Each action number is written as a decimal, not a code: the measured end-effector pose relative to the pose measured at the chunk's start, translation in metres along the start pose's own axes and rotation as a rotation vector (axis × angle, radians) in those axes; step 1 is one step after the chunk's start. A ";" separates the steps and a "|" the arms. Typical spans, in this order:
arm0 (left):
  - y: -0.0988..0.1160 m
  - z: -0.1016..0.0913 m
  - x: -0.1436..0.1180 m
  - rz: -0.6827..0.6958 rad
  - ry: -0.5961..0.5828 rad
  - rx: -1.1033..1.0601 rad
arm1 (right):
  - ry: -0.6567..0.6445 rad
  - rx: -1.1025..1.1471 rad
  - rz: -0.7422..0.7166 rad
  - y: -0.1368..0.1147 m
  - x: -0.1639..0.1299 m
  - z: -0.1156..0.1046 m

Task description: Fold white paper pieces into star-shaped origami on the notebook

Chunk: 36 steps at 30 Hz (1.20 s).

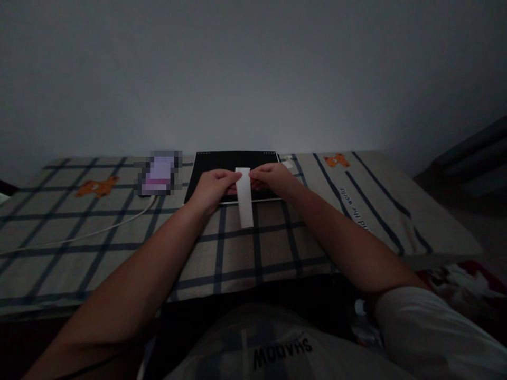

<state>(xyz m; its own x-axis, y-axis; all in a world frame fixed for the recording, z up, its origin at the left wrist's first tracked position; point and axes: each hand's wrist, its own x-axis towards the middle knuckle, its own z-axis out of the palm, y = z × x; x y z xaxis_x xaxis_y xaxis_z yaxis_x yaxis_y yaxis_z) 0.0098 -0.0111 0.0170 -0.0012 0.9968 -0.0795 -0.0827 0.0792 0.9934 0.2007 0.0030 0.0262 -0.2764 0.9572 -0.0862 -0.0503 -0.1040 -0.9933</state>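
Observation:
A strip of white paper [245,203] hangs between my two hands, its lower end pointing towards me. My left hand [217,186] pinches the strip's upper left edge between thumb and fingers. On the other side, my right hand [273,177] pinches the upper right edge. Both hands are over a black, flat notebook-like board [235,159] with a pale border, which they and the strip partly cover. Some fingertips are hidden behind the paper.
A checked cloth [273,253] covers the table, which stands against a grey wall. Left of the board lies a phone [160,173], blurred out, with a white cable [119,224] running left. A small white scrap [288,162] lies by the board's right edge. A bottle [362,322] is below the table edge.

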 end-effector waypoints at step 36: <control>0.000 -0.005 0.004 0.042 -0.008 -0.042 | -0.081 -0.030 0.001 0.003 0.002 -0.006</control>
<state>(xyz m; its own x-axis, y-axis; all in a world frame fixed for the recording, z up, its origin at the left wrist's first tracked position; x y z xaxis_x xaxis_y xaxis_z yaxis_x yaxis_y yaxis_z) 0.0049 -0.0070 0.0163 0.0024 0.9993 -0.0370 -0.1245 0.0370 0.9915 0.2061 0.0065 0.0228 -0.3530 0.9320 -0.0821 -0.0219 -0.0960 -0.9951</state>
